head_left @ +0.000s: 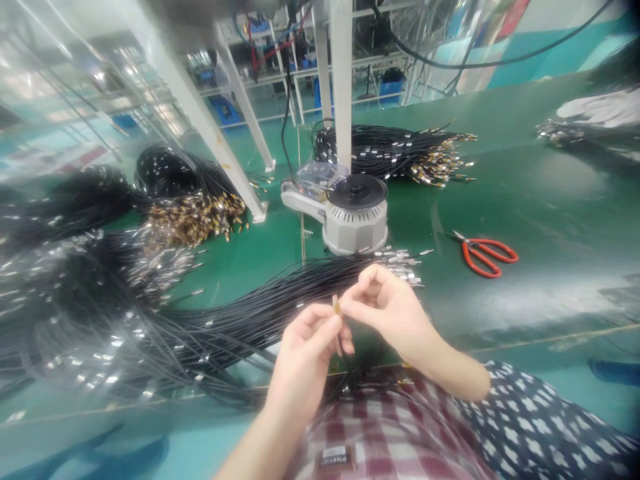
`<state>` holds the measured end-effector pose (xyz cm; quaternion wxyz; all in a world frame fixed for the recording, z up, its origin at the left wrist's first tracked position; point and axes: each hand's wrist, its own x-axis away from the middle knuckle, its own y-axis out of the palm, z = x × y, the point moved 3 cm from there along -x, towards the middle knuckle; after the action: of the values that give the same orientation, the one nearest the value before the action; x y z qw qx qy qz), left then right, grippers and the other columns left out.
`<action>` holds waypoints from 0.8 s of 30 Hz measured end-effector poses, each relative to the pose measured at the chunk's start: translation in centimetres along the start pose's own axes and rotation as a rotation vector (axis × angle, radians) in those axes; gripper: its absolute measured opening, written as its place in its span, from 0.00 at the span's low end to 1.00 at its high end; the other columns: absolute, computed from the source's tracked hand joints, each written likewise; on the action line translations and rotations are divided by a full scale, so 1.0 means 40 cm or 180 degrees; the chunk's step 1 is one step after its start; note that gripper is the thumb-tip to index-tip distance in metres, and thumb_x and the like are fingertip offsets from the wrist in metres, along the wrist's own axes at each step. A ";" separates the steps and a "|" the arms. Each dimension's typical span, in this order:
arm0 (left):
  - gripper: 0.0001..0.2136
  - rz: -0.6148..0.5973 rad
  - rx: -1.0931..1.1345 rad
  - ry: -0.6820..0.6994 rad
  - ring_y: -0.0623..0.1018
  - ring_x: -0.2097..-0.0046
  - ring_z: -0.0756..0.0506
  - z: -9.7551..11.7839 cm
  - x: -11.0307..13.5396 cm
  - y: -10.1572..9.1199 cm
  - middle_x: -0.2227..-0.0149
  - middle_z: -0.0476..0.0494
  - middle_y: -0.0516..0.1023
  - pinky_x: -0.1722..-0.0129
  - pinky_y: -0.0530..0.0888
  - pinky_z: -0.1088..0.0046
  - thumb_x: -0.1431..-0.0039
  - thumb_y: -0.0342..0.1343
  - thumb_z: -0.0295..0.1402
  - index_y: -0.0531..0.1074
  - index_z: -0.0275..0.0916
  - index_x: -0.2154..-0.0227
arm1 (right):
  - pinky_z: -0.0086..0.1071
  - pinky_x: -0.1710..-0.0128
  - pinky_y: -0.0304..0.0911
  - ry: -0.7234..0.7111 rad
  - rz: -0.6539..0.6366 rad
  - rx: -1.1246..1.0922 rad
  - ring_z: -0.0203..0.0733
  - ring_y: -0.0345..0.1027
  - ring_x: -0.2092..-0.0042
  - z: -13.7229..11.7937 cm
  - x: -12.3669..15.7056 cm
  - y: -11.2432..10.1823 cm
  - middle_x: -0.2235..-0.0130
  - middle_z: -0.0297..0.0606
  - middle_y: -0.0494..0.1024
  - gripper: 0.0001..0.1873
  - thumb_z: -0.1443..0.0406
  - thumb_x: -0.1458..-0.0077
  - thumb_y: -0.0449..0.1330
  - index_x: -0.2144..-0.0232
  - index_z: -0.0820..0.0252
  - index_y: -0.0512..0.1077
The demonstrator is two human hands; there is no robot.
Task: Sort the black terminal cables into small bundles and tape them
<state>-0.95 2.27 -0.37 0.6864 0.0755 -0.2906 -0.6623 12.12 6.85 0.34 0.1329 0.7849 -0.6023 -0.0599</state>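
Note:
My left hand (304,360) and my right hand (387,307) meet just above the near edge of the green table (530,200). Both pinch a small gold connector (337,307) on the end of a thin black cable that runs down toward my lap. Right behind the hands lies a spread bundle of black cables with metal tips (280,293). Farther back stands a grey round tape dispenser (356,213).
Red-handled scissors (484,255) lie to the right. Coiled cable bundles with gold ends (193,200) sit at the left, another bundle (400,152) at the back. White frame posts (341,80) rise from the table. A further pile (595,123) is far right.

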 end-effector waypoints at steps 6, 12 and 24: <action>0.08 0.0146 -0.0196 0.0037 0.74 0.77 0.51 0.006 -0.001 -0.004 0.79 0.49 0.76 0.75 0.65 0.77 0.49 0.64 0.29 0.70 0.36 0.73 | 0.32 0.69 0.63 -0.0023 0.0128 0.0238 0.35 0.70 0.72 -0.006 0.004 0.001 0.73 0.30 0.76 0.16 0.67 0.53 0.67 0.73 0.57 0.60; 0.07 0.0254 -0.0031 -0.0004 0.74 0.76 0.51 -0.009 -0.001 -0.001 0.78 0.48 0.76 0.73 0.66 0.77 0.48 0.64 0.31 0.71 0.35 0.74 | 0.30 0.74 0.64 0.0069 0.0021 0.0016 0.33 0.70 0.76 0.002 0.003 0.008 0.74 0.28 0.76 0.17 0.67 0.52 0.67 0.72 0.57 0.59; 0.08 -0.0028 0.0049 -0.0049 0.71 0.78 0.51 -0.018 0.002 0.005 0.81 0.50 0.73 0.72 0.66 0.75 0.42 0.59 0.31 0.71 0.35 0.76 | 0.30 0.68 0.67 0.0433 -0.0212 -0.0467 0.33 0.72 0.73 0.000 -0.006 0.006 0.75 0.28 0.78 0.19 0.68 0.58 0.70 0.73 0.57 0.61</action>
<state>-0.41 2.02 -0.84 0.6806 0.0769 -0.3007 -0.6636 11.85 7.03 0.40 0.2285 0.7948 -0.5595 -0.0549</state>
